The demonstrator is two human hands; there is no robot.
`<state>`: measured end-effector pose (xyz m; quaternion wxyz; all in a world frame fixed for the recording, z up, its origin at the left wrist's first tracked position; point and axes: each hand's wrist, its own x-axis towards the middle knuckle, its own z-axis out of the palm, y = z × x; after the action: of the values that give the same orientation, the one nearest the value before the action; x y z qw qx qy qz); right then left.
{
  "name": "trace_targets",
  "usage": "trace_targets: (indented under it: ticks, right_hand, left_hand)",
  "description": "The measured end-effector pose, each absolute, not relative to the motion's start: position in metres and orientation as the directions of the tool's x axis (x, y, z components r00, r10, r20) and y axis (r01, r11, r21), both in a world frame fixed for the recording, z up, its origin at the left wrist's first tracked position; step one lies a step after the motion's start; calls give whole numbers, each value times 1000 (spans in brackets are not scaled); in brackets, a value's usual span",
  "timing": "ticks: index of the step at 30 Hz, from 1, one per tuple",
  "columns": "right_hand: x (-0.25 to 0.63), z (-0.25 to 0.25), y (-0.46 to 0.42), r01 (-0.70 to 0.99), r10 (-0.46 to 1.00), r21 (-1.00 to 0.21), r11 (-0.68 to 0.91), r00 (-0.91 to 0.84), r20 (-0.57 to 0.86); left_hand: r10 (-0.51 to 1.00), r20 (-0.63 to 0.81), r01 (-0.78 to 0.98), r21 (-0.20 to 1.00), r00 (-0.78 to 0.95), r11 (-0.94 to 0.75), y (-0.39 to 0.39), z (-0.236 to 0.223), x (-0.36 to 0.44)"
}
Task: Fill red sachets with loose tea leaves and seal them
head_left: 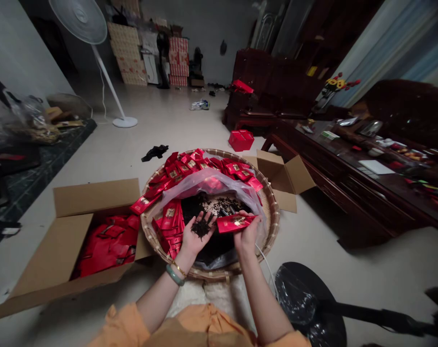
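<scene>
Over the basket (pixel 275 212) — near its front rim — the left hand (pixel 200 231) lies open, cupping dark leaves (pixel 201 227); the right hand (pixel 246 236) grips a red packet (pixel 235 223).

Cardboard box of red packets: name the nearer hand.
Left. Over the basket, the left hand is toward the box; the right hand is farther across.
</scene>
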<state>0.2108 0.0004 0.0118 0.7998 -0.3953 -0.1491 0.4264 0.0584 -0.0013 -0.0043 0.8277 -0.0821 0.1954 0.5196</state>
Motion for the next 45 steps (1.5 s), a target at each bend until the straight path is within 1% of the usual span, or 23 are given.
trace_targets:
  ticks: [2, 4, 7, 9, 10, 11, 12, 14, 17, 18, 19, 21, 22, 24, 27, 30, 32, 34, 36, 38, 39, 42, 45]
  right_hand:
    - [219, -1, 5, -697, 795, -669, 257, 546, -263]
    - [222, -11, 7, -769, 793, -599, 223, 500, -348]
    - [222, -21, 9, -828, 789, -530, 183, 446, -424]
    - [221, -25, 11, -856, 794, -504, 115, 384, -472]
    - [221, -26, 11, -856, 799, -512, 78, 361, -482]
    - [221, -27, 12, -836, 805, -546, 56, 362, -471]
    - [220, -27, 12, -800, 811, -597, 57, 386, -440]
    - [216, -25, 10, -709, 815, -696, 112, 467, -344]
    - [207, -13, 5, -593, 786, -772, 230, 580, -212]
    - [204, -6, 3, -536, 785, -800, 269, 603, -140]
    - [200, 0, 1, -431, 788, -842, 324, 615, -11]
    - [192, 13, -2, -244, 818, -874, 420, 518, 249]
    - [189, 17, -2, -176, 825, -871, 459, 449, 344]
    - [183, 23, -3, -81, 823, -858, 508, 341, 455]
    - [177, 24, -4, 34, 825, -850, 526, 221, 520]
    - [172, 21, -6, 63, 878, -883, 466, 94, 470]
    - [169, 17, -7, 55, 912, -916, 398, 80, 401]
    - [168, 14, -7, 35, 932, -943, 331, 142, 332]
    - [169, 11, -4, -7, 923, -960, 281, 275, 268]
    - [172, 9, 1, -84, 892, -964, 251, 407, 197]
    - [174, 9, 4, -133, 883, -961, 243, 441, 162]
    - [178, 11, 13, -265, 901, -936, 232, 421, 104]
    - [180, 12, 16, -327, 911, -914, 239, 401, 95]
  left_hand:
    - [836, -369, -891, 44, 406, 453, -2, -1, 58]
    - [835, -354, -887, 36, 420, 461, -2, 0, 60]
    - [836, -364, -889, 41, 412, 456, -4, 3, 64]
    - [836, -378, -894, 44, 398, 446, -5, 5, 67]
    - [835, -383, -895, 45, 395, 444, -5, 6, 67]
    - [834, -389, -896, 47, 391, 442, -6, 7, 68]
    - [833, -395, -897, 51, 386, 440, -6, 8, 68]
    - [831, -415, -898, 68, 371, 435, -6, 7, 68]
    - [815, -464, -898, 88, 347, 432, -6, 2, 69]
    - [806, -482, -895, 91, 343, 436, -6, 1, 69]
    - [796, -500, -893, 93, 341, 441, -6, -1, 71]
    - [776, -536, -889, 94, 334, 448, -7, -2, 74]
    - [766, -551, -889, 90, 331, 449, -7, -2, 77]
    - [748, -578, -891, 76, 327, 448, -6, -2, 81]
    - [720, -621, -894, 67, 311, 444, -4, -7, 85]
    - [702, -652, -898, 75, 286, 435, 0, -14, 86]
    - [700, -659, -898, 84, 275, 432, 2, -15, 85]
    - [695, -671, -897, 98, 261, 431, 2, -12, 84]
    - [695, -673, -892, 115, 254, 437, -1, -7, 84]
    - [702, -661, -883, 126, 264, 452, -4, 0, 84]
    - [700, -660, -877, 129, 272, 462, -6, 3, 84]
    - [683, -672, -863, 128, 287, 489, -9, 9, 86]
    - [689, -662, -864, 123, 295, 488, -9, 10, 87]
